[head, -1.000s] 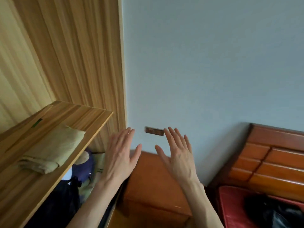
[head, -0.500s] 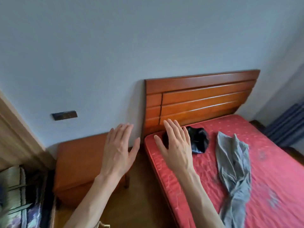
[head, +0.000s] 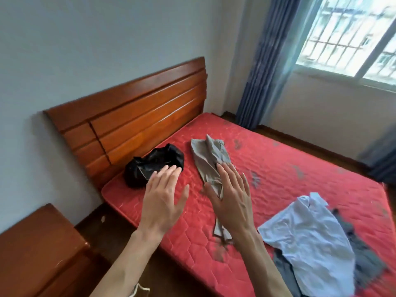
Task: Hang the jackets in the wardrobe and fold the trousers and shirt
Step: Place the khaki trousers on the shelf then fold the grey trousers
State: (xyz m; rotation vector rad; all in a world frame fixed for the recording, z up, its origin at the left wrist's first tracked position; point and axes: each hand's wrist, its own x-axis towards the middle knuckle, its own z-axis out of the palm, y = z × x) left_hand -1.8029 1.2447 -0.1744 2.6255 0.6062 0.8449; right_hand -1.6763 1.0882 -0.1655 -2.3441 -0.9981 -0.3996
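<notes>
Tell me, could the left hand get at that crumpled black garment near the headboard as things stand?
Probably yes. The left hand is open and holds nothing, and its fingertips already overlap the black garment in the view. The garment lies uncovered on the red mattress, with nothing between.

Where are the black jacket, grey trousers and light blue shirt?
black jacket [head: 154, 166]: head view, middle of crumpled bundle.
grey trousers [head: 206, 161]: head view, upper leg fabric.
light blue shirt [head: 310, 239]: head view, centre of body.
</notes>
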